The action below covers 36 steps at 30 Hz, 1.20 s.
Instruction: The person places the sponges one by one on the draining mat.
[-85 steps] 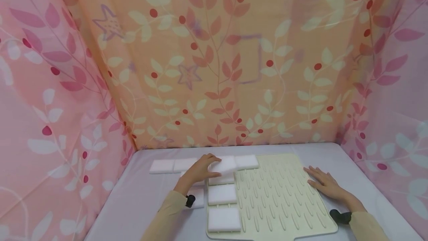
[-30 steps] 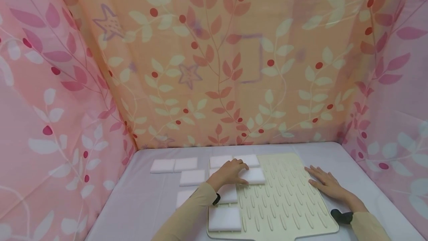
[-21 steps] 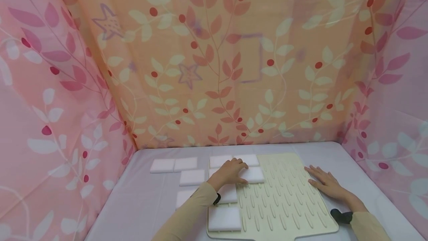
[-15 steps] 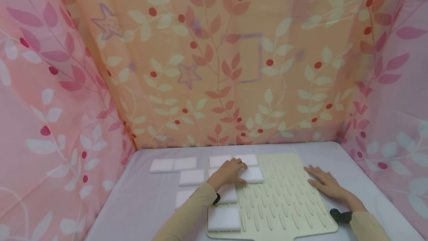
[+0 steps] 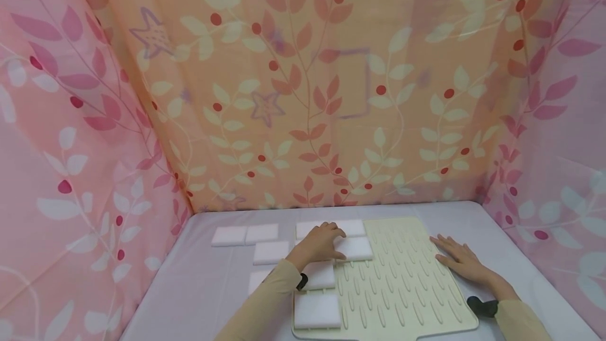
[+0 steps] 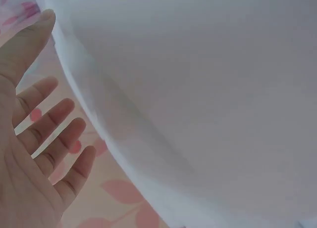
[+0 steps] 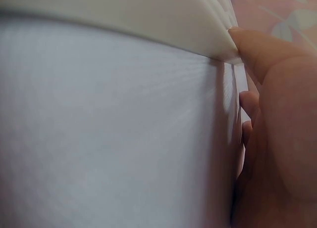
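A cream board (image 5: 397,278) with raised ridges lies on the table, several white sponge blocks along its left side and back. My left hand (image 5: 318,243) is over the left part, its fingers and thumb apart beside a white sponge (image 5: 356,249) in the second row. In the left wrist view the left hand's fingers (image 6: 47,124) are spread with nothing between them. Beside the board's right edge, my right hand (image 5: 461,259) rests with fingers extended. Its thumb (image 7: 267,47) touches the board's rim in the right wrist view. The left hand and forearm partly hide some sponges.
Left of the board, several more white sponges lie on the white table cover (image 5: 189,283), including a pair (image 5: 246,234) at the back and a single one (image 5: 271,252) nearer. Floral curtains (image 5: 303,93) enclose the table at the back and sides.
The left hand moved right with a sponge and set it in the second row of the board. Lately its fingers have drawn slightly left from that sponge. The right hand has stayed put.
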{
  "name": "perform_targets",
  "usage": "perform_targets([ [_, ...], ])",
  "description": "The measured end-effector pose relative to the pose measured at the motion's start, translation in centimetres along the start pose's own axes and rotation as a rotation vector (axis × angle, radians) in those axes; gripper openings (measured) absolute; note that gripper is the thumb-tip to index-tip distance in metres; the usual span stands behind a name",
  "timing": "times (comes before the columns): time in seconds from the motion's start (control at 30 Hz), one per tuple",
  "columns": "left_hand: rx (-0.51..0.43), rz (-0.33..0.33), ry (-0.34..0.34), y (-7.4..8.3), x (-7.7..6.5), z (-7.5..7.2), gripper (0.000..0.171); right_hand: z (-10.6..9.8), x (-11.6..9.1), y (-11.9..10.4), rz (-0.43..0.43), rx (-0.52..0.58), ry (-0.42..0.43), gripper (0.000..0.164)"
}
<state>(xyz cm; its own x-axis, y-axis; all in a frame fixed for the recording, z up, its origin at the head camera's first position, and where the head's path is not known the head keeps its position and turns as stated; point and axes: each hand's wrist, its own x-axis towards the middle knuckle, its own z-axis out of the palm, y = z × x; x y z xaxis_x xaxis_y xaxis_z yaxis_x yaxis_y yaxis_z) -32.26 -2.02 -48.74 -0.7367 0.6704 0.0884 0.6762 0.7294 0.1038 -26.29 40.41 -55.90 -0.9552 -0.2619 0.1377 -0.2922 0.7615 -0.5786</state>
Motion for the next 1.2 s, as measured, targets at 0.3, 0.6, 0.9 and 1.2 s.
perform_targets([
  [0.3, -0.054, 0.012, 0.078, -2.2, -1.5, -0.9, 0.054, 0.1, -0.1, 0.1, -0.021, -0.005, 0.019, 0.056],
  [0.6, -0.069, -0.012, 0.107, -5.2, -3.4, -1.5, 0.054, 0.3, -0.1, 0.3, -0.022, -0.002, 0.017, 0.056],
  [0.9, -0.141, -0.067, 0.146, -8.8, -5.8, -1.8, 0.054, 0.3, -0.1, 0.3, -0.027, -0.010, 0.029, 0.054],
  [1.2, -0.182, -0.136, 0.185, -12.2, -8.4, -2.1, 0.054, 0.4, 0.1, 0.5, -0.022, -0.016, 0.034, 0.054],
])
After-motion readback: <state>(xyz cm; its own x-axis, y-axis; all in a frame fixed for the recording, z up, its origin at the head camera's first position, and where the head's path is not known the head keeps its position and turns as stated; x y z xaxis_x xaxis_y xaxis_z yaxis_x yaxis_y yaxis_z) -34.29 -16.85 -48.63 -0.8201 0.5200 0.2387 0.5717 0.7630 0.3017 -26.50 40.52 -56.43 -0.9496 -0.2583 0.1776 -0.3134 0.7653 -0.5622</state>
